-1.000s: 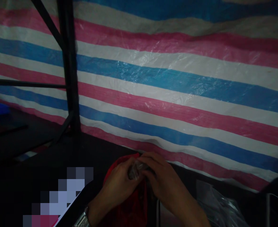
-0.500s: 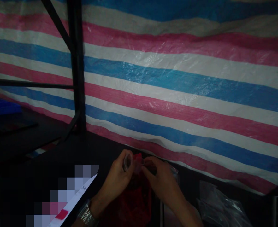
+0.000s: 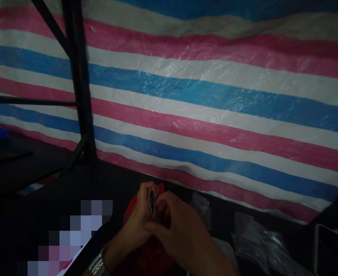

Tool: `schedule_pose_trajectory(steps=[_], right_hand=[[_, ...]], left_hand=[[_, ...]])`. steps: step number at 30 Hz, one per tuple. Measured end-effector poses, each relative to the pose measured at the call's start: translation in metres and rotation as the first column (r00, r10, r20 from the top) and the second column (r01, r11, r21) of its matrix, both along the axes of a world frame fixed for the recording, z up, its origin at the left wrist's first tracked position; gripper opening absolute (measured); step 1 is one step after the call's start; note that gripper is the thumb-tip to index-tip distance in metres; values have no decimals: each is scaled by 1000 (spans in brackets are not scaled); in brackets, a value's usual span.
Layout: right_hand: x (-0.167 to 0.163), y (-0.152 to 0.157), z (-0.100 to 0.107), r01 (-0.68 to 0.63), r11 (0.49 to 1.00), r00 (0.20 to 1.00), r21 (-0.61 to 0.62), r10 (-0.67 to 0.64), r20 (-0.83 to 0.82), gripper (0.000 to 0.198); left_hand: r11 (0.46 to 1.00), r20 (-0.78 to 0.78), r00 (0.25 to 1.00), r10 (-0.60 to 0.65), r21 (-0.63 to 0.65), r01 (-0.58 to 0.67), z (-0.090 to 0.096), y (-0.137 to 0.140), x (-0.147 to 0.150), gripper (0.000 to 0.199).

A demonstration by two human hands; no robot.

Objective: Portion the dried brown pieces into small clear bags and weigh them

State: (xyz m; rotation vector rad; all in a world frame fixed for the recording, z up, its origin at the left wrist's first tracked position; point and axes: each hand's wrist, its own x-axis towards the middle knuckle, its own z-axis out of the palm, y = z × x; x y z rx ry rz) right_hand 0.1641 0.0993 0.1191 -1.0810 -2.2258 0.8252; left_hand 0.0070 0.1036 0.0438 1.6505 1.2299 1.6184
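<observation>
Striped tarp point(image 3: 215, 96) backdrop, dark surface point(image 3: 114, 184), no legible writing. We pinch a small clear packet point(image 3: 151, 201) between our left hand point(image 3: 137, 222) and right hand point(image 3: 177, 230), both closed on it, above red cloth point(image 3: 134, 203).

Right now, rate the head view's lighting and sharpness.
Head view: the striped plastic tarp is lit, with mild glare; the foreground is underexposed. The left hand and right hand show dim and soft over red fabric; a pixelated patch covers the lower left.
</observation>
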Motion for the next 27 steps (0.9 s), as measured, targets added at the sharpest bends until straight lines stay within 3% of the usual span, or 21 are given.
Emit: schedule_pose_trajectory(steps=[4,9,12,15,17,18,20,23,27], right_hand=[[5,6,1,27,999,998,-33,-29,-56,16],[66,21,35,17,979,993,-201,-41,-112,12],[107,24,40,-15,932,996,-362,-18,-88,8],[134,18,23,-43,822,999,-568,49,-5,11],[145,14,7,-20,781,992,-624,93,85,16],[150,12,-1,2,791,986,-612,101,134,16],[158,10,-12,56,858,974,-511,65,216,18],[170,14,-18,185,940,964,-286,-117,241,27],[183,29,-24,360,932,932,-53,-356,75,37]], left_hand=[[999,-53,999,12,-37,-14,-2,-4,3,73],[955,-92,969,-227,-217,203,9,-16,2,115],[947,-141,963,-228,-261,186,15,-19,-2,107],[983,-209,971,-117,-166,82,17,-16,-5,83],[995,-267,962,-53,-91,30,16,-13,-5,72],[999,-295,955,-24,-54,8,15,-11,-6,67],[1000,-342,940,19,7,-17,12,-9,-7,59],[997,-379,924,55,67,-32,8,-7,-9,55],[988,-385,915,117,141,-67,7,-8,-12,48]])
